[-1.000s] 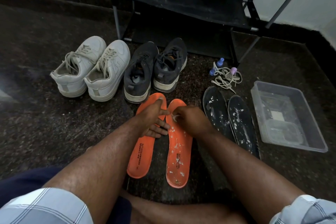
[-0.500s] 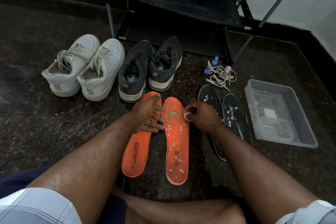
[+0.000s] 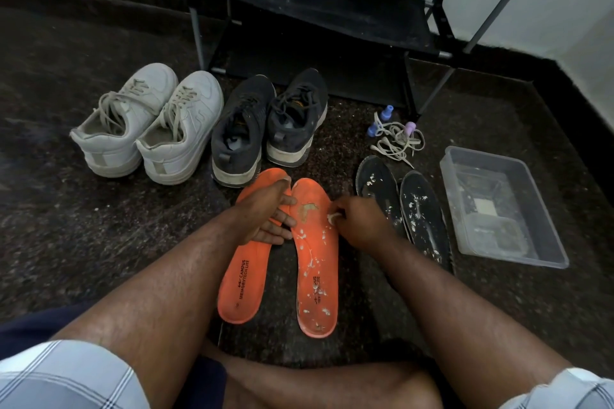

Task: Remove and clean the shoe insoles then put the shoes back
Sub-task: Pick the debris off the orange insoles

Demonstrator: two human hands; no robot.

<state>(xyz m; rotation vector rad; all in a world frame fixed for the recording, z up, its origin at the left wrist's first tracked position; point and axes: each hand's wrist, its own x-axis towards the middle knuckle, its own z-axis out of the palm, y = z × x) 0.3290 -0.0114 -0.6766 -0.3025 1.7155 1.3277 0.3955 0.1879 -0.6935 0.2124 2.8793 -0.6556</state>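
orange insoles [image 3: 246, 279] lie side by side on the floor before the dark shoes [image 3: 265, 123]. left hand [image 3: 262, 212] presses flat on the left one; right hand [image 3: 358, 222] pinches a white wad [image 3: 333, 217] against the speckled right insole [image 3: 315, 262].

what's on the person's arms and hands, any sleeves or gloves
Both arms are bare to short sleeves: pale fabric with a dark-lined check. The left hand and right hand wear no gloves; no rings, watch or bands show.
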